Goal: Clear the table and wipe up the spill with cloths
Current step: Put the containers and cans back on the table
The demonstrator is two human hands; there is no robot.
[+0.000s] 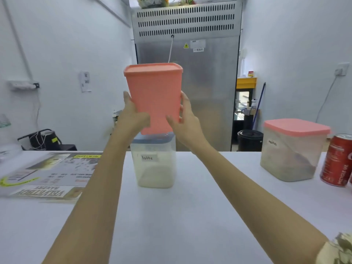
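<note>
A tall pink container with a pink lid [154,96] is held up in the air at the middle of the view. My left hand [131,116] grips its lower left side and my right hand [183,119] grips its lower right side. Its base hangs just over the blue lid of a clear container labelled "latte" [154,164], which stands on the white table [190,216] and holds pale powder. I cannot tell whether the two containers touch. No spill or cloth shows in this view.
At the right stands a clear container labelled "mocha" with a pink lid [293,149], and beside it a red drink can [336,161] at the table's right edge. Printed papers [49,174] lie at the left. A steel fridge [188,73] stands behind the table.
</note>
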